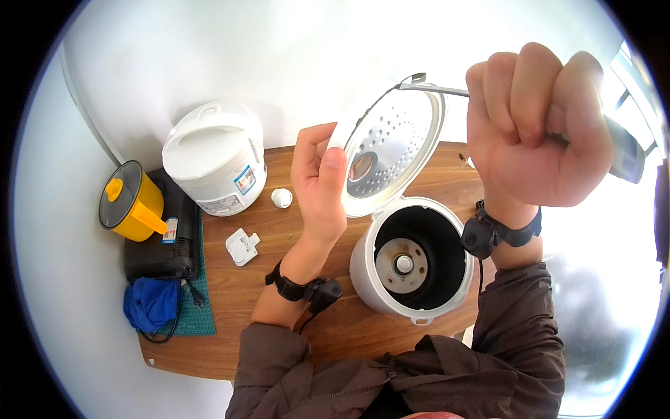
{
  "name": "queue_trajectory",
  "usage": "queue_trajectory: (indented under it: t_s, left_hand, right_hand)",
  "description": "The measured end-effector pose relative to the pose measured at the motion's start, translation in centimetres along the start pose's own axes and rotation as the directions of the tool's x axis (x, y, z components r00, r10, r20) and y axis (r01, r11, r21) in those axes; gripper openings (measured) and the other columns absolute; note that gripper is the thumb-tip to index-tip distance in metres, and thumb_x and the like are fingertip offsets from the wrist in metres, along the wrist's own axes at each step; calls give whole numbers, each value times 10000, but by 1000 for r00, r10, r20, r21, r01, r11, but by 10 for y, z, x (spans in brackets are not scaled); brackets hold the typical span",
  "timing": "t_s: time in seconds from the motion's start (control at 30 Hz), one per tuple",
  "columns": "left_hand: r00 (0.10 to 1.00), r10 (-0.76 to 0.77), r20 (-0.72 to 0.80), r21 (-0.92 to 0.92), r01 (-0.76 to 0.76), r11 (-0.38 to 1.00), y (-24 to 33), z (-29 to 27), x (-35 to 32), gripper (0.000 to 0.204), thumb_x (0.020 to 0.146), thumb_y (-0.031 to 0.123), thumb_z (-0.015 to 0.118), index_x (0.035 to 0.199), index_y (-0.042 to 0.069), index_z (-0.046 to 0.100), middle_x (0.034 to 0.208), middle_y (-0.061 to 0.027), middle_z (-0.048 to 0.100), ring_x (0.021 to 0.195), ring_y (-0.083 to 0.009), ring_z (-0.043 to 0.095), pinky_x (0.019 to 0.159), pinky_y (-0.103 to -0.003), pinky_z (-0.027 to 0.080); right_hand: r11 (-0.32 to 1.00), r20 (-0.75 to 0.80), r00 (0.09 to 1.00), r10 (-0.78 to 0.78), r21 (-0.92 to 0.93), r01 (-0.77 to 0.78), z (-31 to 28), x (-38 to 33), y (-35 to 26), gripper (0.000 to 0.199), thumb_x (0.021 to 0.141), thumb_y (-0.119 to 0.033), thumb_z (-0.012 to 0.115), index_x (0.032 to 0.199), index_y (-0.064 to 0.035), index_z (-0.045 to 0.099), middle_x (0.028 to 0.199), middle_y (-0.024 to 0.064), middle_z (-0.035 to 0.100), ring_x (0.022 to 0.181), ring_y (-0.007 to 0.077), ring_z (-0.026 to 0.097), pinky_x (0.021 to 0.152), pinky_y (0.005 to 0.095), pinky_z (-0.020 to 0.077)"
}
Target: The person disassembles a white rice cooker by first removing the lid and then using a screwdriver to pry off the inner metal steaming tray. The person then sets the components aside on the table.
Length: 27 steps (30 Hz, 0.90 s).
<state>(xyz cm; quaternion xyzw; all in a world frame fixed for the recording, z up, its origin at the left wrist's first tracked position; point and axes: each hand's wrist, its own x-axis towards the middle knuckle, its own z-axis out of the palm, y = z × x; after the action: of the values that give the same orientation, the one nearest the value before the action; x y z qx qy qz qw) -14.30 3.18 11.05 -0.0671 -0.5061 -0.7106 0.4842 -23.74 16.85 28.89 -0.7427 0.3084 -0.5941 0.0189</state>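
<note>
A white rice cooker (364, 279) stands on the table with its lid (398, 133) raised. Its dark inside is bare of a pot, and a round heating plate (400, 265) shows at the bottom. My left hand (318, 174) grips the lid's left edge between thumb and fingers. In my right hand (537, 133), closed in a fist, is a screwdriver (447, 90) with a metal shaft and a dark handle. Its tip touches the lid's upper rim, where a dark gap and a small lifted dark piece (419, 78) show. Perforated metal lines the lid's inner side.
At the back left stands a second white rice cooker (213, 160). Left of it, a yellow pot (136, 209) sits on a black case (157, 255), near a blue cloth (151, 305) and a green mat (202, 307). Small white parts (242, 246) lie mid-table.
</note>
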Motion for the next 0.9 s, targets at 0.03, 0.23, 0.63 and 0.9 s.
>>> queue_trajectory:
  t_s: [0.03, 0.23, 0.63, 0.9]
  left_hand:
    - [1000, 6, 4, 8, -6, 1000, 0, 0, 0, 435, 1047, 400, 533, 1192, -10, 540, 944, -67, 652, 761, -76, 549, 685, -242, 475]
    - [999, 41, 35, -16, -40, 999, -1, -2, -2, 422, 1044, 369, 575, 1218, -14, 538, 915, -50, 665, 752, -54, 523, 670, -230, 437]
    - [982, 124, 143, -25, -121, 992, 2, -5, -3, 423, 1037, 343, 615, 1220, -31, 540, 988, -101, 718, 860, -77, 625, 751, -243, 491]
    - [994, 64, 87, -70, -58, 996, 4, -3, -5, 373, 1044, 312, 601, 1204, -20, 548, 917, -45, 685, 743, -22, 509, 647, -212, 398]
  right_hand:
    - [1000, -9, 1000, 1, -11, -1, 1, -1, -2, 276, 1021, -193, 343, 748, -154, 352, 615, -22, 379, 505, 94, 246, 495, 273, 203]
    - [988, -182, 982, -57, -155, 29, 21, -10, -3, 275, 989, -156, 354, 716, -144, 327, 614, -12, 376, 496, 88, 234, 481, 269, 188]
    - [909, -517, 817, 256, -159, -385, 57, 43, -30, 379, 981, -201, 550, 653, -168, 364, 513, -39, 348, 428, 62, 241, 403, 256, 200]
    - [992, -115, 986, 123, 16, -122, 12, 7, -11, 359, 1064, -191, 403, 722, -117, 319, 602, -6, 343, 505, 94, 247, 492, 288, 209]
